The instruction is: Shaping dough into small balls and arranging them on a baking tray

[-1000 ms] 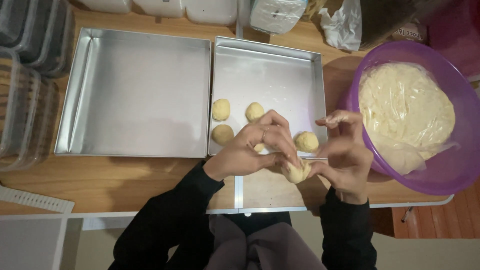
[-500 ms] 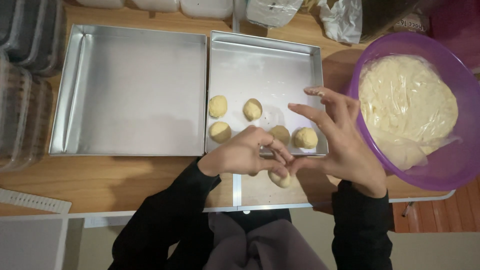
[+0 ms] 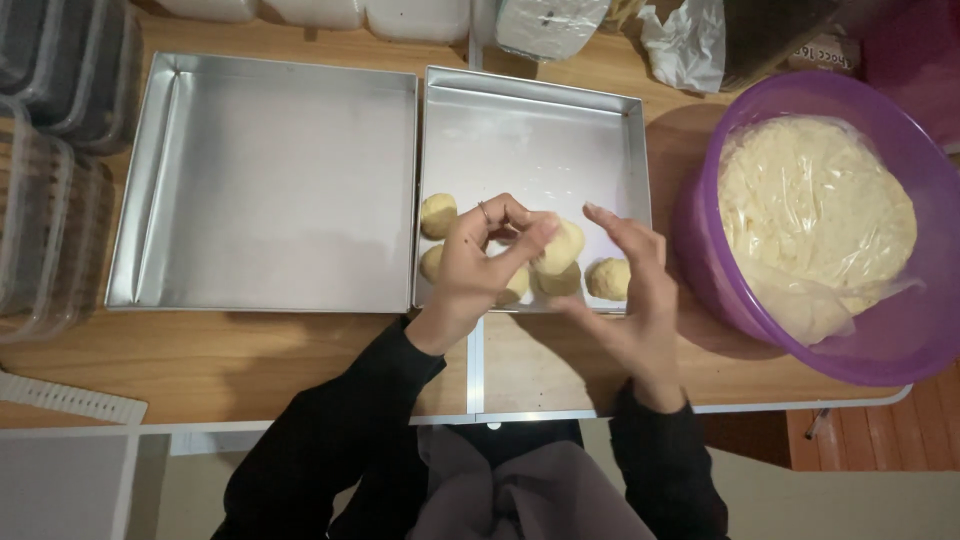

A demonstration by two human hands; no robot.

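Pale dough ball (image 3: 560, 245) in left hand (image 3: 480, 265) grip, right hand (image 3: 635, 290) released, white bag (image 3: 690, 40) behind.

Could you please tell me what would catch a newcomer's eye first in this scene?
Probably the purple bowl at the right table edge, full of pale dough under clear film. Next, the two square metal trays side by side: the left tray bare, the right tray with small dough balls along its near edge. Over them, the left hand pinches a dough ball, the right hand open beside it.
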